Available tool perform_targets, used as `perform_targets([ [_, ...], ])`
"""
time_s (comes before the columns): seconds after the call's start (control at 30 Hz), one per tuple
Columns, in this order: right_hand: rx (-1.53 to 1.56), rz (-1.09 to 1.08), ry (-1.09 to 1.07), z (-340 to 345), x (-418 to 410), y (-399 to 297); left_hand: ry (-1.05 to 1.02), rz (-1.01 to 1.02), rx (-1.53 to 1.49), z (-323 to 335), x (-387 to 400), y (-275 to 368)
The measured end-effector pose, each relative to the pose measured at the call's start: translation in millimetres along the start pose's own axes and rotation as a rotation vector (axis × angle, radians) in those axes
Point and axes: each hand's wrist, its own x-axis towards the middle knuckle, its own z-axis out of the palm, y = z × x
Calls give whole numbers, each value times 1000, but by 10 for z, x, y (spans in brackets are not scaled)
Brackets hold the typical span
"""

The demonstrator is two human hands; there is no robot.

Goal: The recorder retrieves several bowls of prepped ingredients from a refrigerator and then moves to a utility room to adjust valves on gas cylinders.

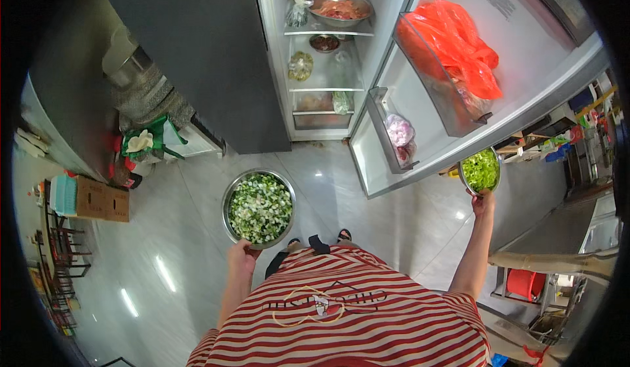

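My left hand (243, 256) grips the near rim of a round metal bowl (225, 214) full of chopped green-and-white vegetable pieces (261, 207). Out to the right, my right hand (482, 202) holds a second metal bowl (498, 175), filled with light green leafy vegetables (480, 168), by its near edge. That bowl is just beyond the open refrigerator door (428, 170). Ahead, the refrigerator's interior shows glass shelves (327, 90) with a steel bowl of reddish food (339, 10), a small bowl of dark food (324, 43) and several plastic bags.
The open door carries a red plastic bag (453, 42) in its upper bin and bagged items (399, 131) in its lower bin. Left stand a closed dark door panel (197, 62), a cardboard box (103, 199) and chairs (69, 244). A worktop (551, 266) lies right.
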Motion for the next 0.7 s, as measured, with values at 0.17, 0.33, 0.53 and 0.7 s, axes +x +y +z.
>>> perform_targets([
  [0.17, 3, -36, 23, -72, -266, 190, -178, -89, 97, -115, 317, 82],
  [0.33, -158, 17, 105, 735, -1090, 639, -331, -158, 362, 134, 343, 586],
  [0.53, 18, 120, -174, 1337, -2279, 750, -305, -337, 829, 207, 95, 932],
  [0.7, 109, 139, -127, 1059, -2865, 345, -451, -62, 1204, 446, -473, 1176],
])
